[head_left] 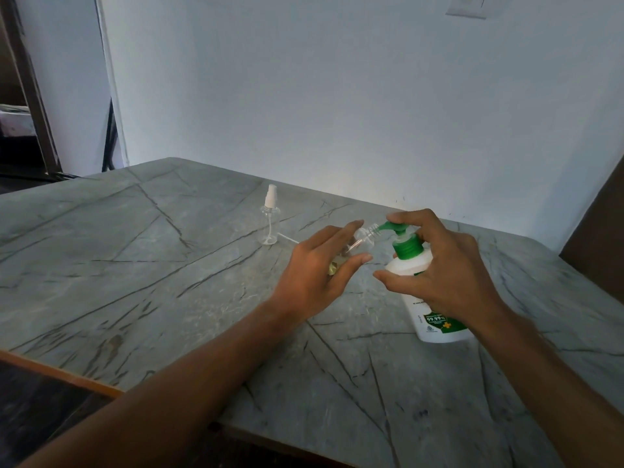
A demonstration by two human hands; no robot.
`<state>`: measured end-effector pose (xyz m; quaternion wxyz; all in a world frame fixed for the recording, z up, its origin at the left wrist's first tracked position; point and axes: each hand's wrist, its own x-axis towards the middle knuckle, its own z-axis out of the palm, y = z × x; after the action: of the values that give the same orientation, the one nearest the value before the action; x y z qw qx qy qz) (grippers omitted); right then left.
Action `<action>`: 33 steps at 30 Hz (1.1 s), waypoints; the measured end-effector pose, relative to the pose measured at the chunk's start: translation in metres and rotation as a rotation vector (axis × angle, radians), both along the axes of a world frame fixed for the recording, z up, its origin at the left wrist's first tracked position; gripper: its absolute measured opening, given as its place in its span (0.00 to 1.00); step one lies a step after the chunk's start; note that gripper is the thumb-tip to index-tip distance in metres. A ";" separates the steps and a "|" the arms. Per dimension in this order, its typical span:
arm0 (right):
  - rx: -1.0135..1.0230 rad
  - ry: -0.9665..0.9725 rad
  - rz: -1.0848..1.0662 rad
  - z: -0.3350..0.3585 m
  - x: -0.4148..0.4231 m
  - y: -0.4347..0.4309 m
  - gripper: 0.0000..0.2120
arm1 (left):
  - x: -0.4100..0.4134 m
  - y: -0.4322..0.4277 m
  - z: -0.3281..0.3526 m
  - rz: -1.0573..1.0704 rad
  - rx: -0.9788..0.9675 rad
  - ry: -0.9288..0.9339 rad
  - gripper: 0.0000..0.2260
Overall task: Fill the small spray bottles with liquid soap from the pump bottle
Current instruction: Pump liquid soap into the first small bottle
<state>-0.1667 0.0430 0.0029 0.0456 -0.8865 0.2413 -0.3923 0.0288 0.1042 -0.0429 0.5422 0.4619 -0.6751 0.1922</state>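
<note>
Grey veined stone forms the worktop (pixel 169 265), which stands against a white wall (pixel 337 96).

1. Left hand (pixel 317 268): grasps the uncapped spray bottle (pixel 366 236), a small clear bottle, between thumb and fingers. The bottle is tilted, with its open neck just at the green nozzle (pixel 385 227). A little yellowish liquid shows at the bottle's lower end, near the palm.
2. Right hand (pixel 442 265): fingers and thumb are curled round the white pump bottle (pixel 410 265). The index finger rests on top of the green pump head (pixel 396 228). The bottle leans, top toward the left hand, with its base low at the worktop.
3. Second spray bottle (pixel 270 228): clear, upright on the worktop beyond the left hand, white spray cap fitted, apart from both hands.
4. A thin white tube (pixel 287 237) lies on the worktop just beside the second spray bottle.
</note>
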 end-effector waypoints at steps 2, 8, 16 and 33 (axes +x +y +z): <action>0.006 -0.004 -0.004 0.000 0.000 0.000 0.34 | -0.001 0.000 -0.001 -0.009 -0.004 -0.003 0.21; 0.005 0.009 -0.004 0.000 0.000 -0.003 0.33 | 0.001 -0.001 -0.001 -0.014 0.004 -0.012 0.21; -0.007 0.065 0.001 -0.002 -0.006 -0.002 0.42 | -0.001 -0.001 0.001 0.012 0.007 0.026 0.21; 0.022 0.055 0.030 0.003 -0.002 -0.003 0.39 | -0.002 0.000 0.001 0.014 0.009 0.036 0.20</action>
<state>-0.1686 0.0403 0.0057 0.0546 -0.8999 0.2332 -0.3644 0.0272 0.1043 -0.0418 0.5507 0.4724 -0.6629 0.1849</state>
